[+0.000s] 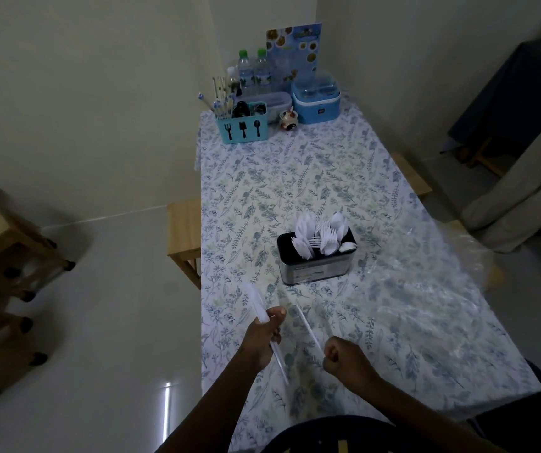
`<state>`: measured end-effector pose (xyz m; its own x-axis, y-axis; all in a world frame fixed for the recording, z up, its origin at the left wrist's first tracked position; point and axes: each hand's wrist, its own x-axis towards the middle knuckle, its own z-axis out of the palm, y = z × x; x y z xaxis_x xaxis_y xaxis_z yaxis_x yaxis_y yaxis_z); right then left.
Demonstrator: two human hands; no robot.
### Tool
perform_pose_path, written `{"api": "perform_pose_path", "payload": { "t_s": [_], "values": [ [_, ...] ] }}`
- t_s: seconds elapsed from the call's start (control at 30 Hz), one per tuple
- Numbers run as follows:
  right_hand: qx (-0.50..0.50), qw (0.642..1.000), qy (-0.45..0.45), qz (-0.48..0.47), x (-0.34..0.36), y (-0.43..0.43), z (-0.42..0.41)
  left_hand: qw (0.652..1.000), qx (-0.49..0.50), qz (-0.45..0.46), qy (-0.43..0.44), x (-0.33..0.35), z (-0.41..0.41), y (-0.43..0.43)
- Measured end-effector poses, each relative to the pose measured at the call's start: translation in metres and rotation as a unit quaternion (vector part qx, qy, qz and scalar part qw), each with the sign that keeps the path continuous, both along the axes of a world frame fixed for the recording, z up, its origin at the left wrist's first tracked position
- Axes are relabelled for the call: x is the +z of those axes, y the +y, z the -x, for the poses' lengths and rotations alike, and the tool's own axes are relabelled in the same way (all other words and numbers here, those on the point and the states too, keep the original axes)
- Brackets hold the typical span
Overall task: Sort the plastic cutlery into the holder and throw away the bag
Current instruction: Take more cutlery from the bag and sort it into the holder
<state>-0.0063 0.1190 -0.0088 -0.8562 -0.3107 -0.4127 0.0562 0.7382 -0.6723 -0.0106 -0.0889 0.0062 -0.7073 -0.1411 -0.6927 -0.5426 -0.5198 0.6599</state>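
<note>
A black and silver holder (pixel 315 268) stands mid-table, filled with several white plastic knives, forks and spoons. A clear plastic bag (pixel 432 276) lies crumpled on the table to its right. My left hand (pixel 264 335) is closed around a white plastic utensil (pixel 257 304) near the table's left front edge; its handle pokes out below the fist. My right hand (pixel 344 356) is a fist gripping the end of another thin plastic utensil (pixel 306 326) that slants up and left. Both utensils are blurred.
At the far end stand a blue cutlery caddy (pixel 242 125), two water bottles (pixel 253 73), a blue lidded container (pixel 316 101), a small jar and a menu card. Wooden stools sit beside the table left (pixel 184 233) and right. Wooden stools stand on the left floor.
</note>
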Motion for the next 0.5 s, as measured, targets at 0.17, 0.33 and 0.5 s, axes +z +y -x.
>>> {"api": "perform_pose_path", "payload": {
  "t_s": [0.17,0.33,0.5],
  "values": [
    [0.030,0.997,-0.001,0.070,0.020,-0.004,0.008,0.999,-0.033,0.003,0.013,0.007,0.006,0.014],
    [0.019,0.993,-0.026,0.111,0.036,0.002,0.016,0.998,-0.006,-0.056,0.035,0.018,0.010,0.024],
    [-0.168,0.918,-0.253,0.254,0.042,0.009,0.017,0.994,0.057,0.026,0.087,0.033,0.013,0.033]
  ]
}}
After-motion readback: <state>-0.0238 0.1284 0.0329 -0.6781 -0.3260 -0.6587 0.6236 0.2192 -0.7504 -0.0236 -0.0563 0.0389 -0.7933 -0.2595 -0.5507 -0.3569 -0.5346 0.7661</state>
